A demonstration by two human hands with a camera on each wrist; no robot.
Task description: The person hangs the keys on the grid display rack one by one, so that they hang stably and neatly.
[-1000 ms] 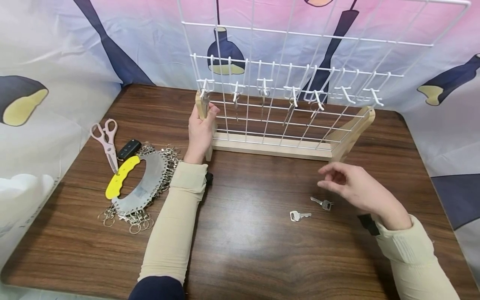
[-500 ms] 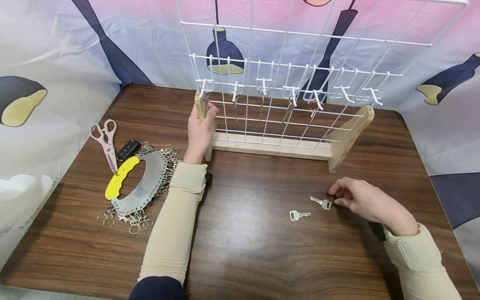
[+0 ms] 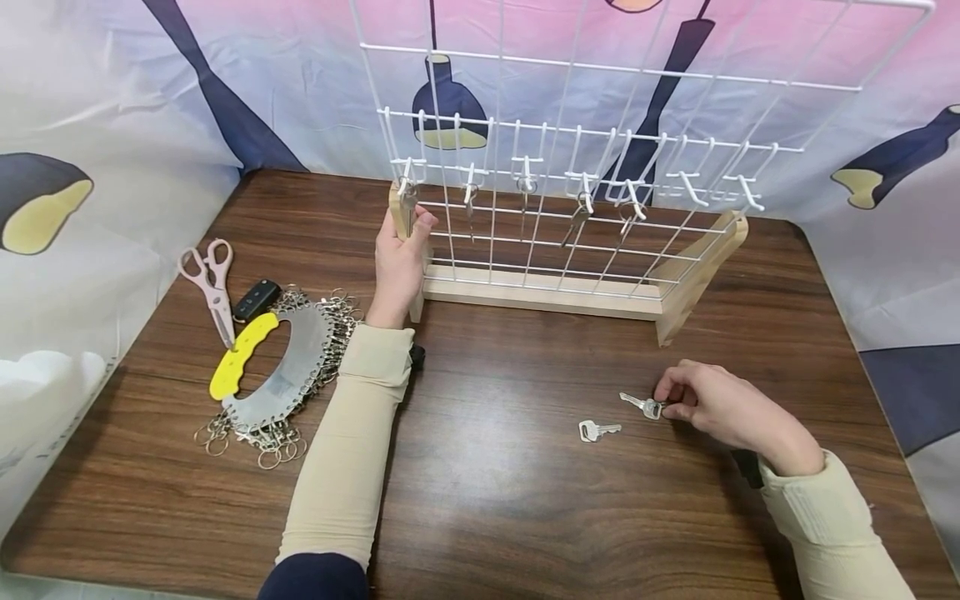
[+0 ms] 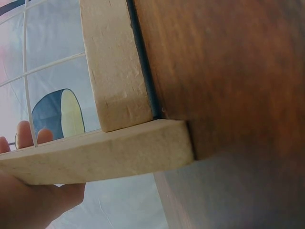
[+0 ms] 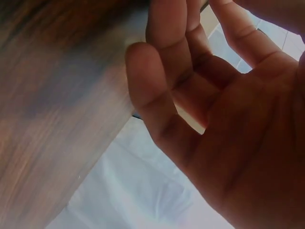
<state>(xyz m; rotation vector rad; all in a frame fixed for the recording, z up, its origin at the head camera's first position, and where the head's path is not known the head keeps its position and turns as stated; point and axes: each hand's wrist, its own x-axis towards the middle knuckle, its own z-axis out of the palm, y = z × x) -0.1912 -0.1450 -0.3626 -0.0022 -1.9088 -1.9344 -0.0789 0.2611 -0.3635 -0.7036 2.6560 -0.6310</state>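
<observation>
In the head view my left hand [image 3: 401, 265] grips the left wooden upright [image 3: 399, 208] of a white wire grid rack [image 3: 540, 242]. The left wrist view has the fingers on one side of that wooden upright [image 4: 105, 155] and the thumb on the other. My right hand [image 3: 723, 408] is low over the table, thumb and forefinger pinching the head end of a silver key [image 3: 637, 404]. The right wrist view shows curled fingers [image 5: 147, 71] but not the key. Beside it lies a second silver key [image 3: 597, 431], untouched.
Several white hooks [image 3: 633, 200] line the rack, some with keys [image 3: 576, 223] hanging. At left lie pink scissors [image 3: 213, 292], a black car key fob [image 3: 257, 300], and a yellow-handled metal plate [image 3: 243, 354] fringed with small rings and clasps. A patterned cloth [image 3: 315, 92] stands behind.
My right hand has come down from near the rack's right foot to the key and closed its thumb and forefinger at the key's head. My left hand has stayed on the upright.
</observation>
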